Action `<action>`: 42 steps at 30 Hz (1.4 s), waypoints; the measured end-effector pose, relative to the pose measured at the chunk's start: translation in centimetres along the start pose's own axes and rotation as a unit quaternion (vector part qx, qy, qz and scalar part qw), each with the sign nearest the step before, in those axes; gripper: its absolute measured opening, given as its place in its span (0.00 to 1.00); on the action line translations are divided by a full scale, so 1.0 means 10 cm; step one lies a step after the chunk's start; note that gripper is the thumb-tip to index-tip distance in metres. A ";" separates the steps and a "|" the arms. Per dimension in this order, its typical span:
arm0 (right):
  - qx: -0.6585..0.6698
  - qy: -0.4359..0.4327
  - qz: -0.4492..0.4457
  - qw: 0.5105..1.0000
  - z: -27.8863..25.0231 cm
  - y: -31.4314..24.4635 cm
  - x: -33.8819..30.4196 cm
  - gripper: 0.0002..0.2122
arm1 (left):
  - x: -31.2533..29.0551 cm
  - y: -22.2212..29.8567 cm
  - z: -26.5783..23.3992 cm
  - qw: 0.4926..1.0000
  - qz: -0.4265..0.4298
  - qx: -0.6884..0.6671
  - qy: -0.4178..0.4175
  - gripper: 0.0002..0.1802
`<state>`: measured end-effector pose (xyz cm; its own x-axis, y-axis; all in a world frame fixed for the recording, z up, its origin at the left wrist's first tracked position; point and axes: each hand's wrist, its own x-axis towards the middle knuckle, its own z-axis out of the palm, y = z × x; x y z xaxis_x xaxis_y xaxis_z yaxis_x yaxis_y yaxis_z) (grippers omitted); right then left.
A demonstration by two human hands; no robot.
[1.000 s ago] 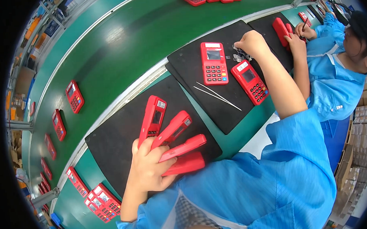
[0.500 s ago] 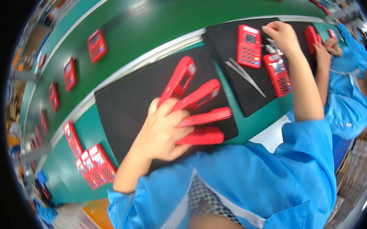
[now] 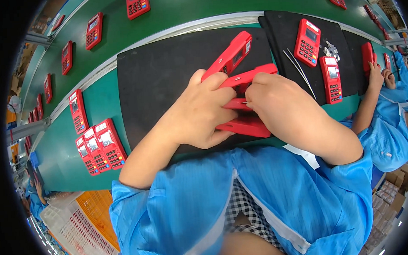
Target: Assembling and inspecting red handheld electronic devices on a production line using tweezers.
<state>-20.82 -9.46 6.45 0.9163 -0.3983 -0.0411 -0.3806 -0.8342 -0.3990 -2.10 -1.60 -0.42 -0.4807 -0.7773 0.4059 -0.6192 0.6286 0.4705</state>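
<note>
Several red handheld card terminals (image 3: 236, 52) are fanned out between the fingers of my left hand (image 3: 189, 111), edges up, above a black mat (image 3: 152, 79). My right hand (image 3: 285, 101) is closed in a pinch against the side of a middle terminal. Whatever its fingertips hold is too small and covered to name. To the right, on a second black mat (image 3: 277, 31), lie a card terminal with a keypad (image 3: 308, 43), another one (image 3: 332, 82), a pair of metal tweezers (image 3: 301, 73) and a little heap of small grey-white pieces (image 3: 331, 51).
Several red terminals stand grouped on the green bench (image 3: 62, 165) at left. Beyond a pale rail (image 3: 181, 30), more terminals (image 3: 94, 30) lie on a green belt (image 3: 198, 4). At far right, a co-worker's hand (image 3: 375, 76) touches a red terminal (image 3: 367, 55).
My right hand has come left from the small pieces on the right mat to the terminals in my left hand. The view has shifted; terminals on the belt appear farther right.
</note>
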 end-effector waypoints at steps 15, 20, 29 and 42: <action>-0.040 -0.031 -0.021 0.998 0.17 -0.16 -0.03 0.07 | 0.07 0.06 -0.04 0.999 -0.020 0.008 -0.029 0.17; -0.132 0.132 -0.082 0.979 0.51 -0.05 -0.28 0.15 | 0.09 0.08 -0.04 0.999 -0.020 0.022 -0.032 0.16; -0.030 0.158 -0.122 0.980 0.55 0.05 -0.29 0.12 | 0.08 0.08 -0.07 0.998 -0.019 0.042 -0.050 0.19; 0.031 0.331 0.363 0.870 -0.34 2.22 -1.32 0.08 | 0.07 0.13 -0.09 0.998 -0.022 0.051 -0.040 0.18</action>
<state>-41.79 -24.00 1.29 0.1565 -0.9615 0.2261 -0.8026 -0.2572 -0.5383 -2.66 -1.34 1.13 -0.4962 -0.8065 0.3215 -0.6987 0.5908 0.4036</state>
